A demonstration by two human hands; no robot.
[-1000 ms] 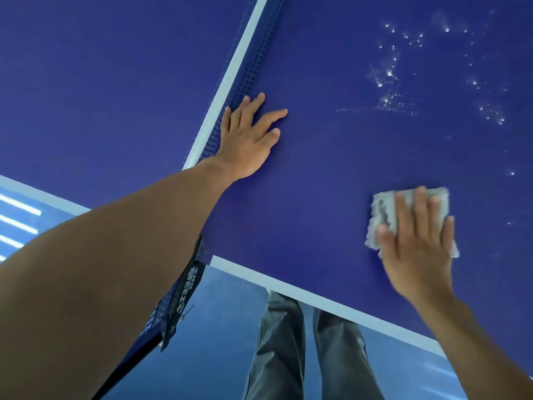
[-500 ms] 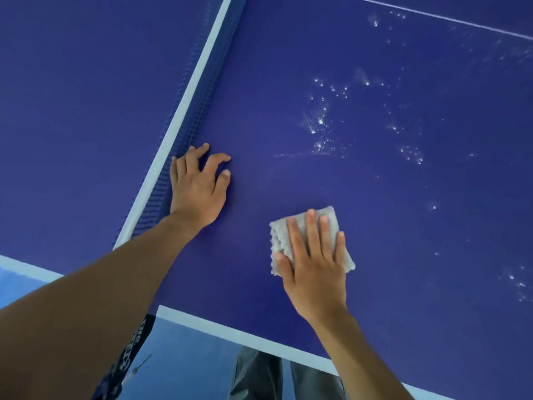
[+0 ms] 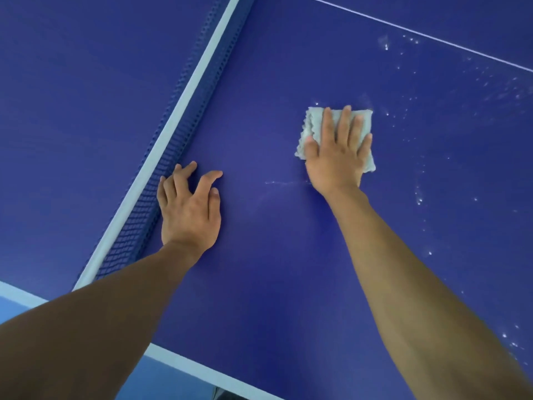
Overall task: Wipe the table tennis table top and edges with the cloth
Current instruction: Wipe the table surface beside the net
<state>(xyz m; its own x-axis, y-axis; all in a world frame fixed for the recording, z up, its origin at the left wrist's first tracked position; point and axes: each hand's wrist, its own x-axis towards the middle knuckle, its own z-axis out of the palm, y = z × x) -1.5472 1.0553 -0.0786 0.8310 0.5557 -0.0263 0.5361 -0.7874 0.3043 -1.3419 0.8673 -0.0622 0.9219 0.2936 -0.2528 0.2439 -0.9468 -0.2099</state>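
The blue table top fills nearly the whole view, matte and faintly grained, with a white border stripe along the near edge and a thin white line crossing the far right corner. The net runs diagonally up the left, a dark blue mesh topped by a pale band, dividing this half from the other. The left hand rests on the surface just beside the net, grasping nothing, its fingers spread and slightly arched with the tips down; I judge that it props the person's weight while they lean in to reach. The right hand lies flat with straight fingers pressing on the cloth, not clenched around it, which spreads pressure over the whole pad for a broad stroke. The cloth sits on the table top, well right of the net: a small folded grey-white square, soft and napped, with scalloped layered edges showing at its left side. To its right, white specks scatter across the surface, so that stretch and the edges look not yet wiped.
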